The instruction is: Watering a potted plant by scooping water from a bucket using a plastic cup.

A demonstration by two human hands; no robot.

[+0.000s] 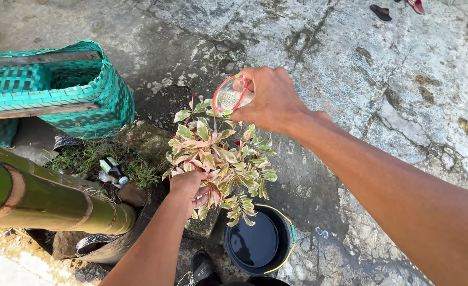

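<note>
Cracked concrete [392,79]: basket [80,90], bamboo [43,201], bucket [257,241] ring the plant [223,164].

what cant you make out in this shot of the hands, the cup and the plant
- Head view: the base and pot of the variegated plant are hidden by its own leaves and the left hand.
- The clear cup has its far end covered by the right hand; how much water remains is unclear.
- The small bottle in the weeds is too small to identify.
- The black bucket is partly covered by leaves.
</note>
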